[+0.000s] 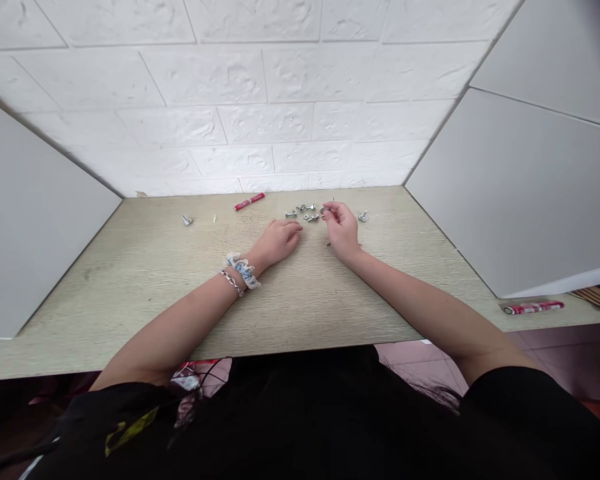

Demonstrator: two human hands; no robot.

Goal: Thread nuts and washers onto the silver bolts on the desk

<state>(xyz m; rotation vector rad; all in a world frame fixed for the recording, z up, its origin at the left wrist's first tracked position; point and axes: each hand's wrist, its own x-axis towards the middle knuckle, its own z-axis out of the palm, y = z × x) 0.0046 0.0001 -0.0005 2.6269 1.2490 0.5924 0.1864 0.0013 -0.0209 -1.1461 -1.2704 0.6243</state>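
My right hand (342,230) is raised just over the table, right of a small cluster of metal bolts and nuts (307,217). Its thumb and fingers pinch a small grey metal piece (325,211), round like a washer but mostly covered by the fingertips. Palm down on the wood, my left hand (279,241) lies with its fingers loosely stretched toward the cluster, holding nothing. Another bolt (363,217) stands to the right of my right hand, and one more bolt (187,220) lies far to the left. A tiny metal bit (329,244) shows beside my right palm, partly hidden.
A red marker-like tube (249,202) lies near the white brick wall (245,127). A second red tube (534,307) is at the table's right front edge. A small white scrap (215,219) lies on the wooden tabletop (300,307). Grey panels (525,193) flank both sides.
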